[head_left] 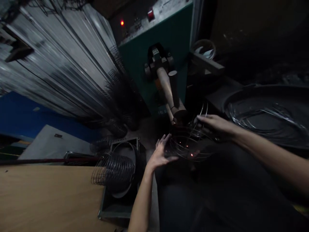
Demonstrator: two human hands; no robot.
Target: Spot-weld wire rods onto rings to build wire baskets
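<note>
My right hand (213,124) is closed on a thin metal wire (204,109) that is bent into a curve. My left hand (160,153) is open, its fingers spread beside thin wire rings (183,150) in front of me. Small red glowing spots show among these rings. Just beyond the hands are the metal arms (166,87) of a green machine (135,58), pointing down toward me. The dark surroundings hide where the wire ends and whether it touches the machine's tips.
At the lower left, a stack of wire rings (116,169) sits at a dark metal frame (118,211) beside a wooden board (53,199). A round tray (256,87) with loose curved wires stands on the right. A red light (122,23) glows on the machine's top.
</note>
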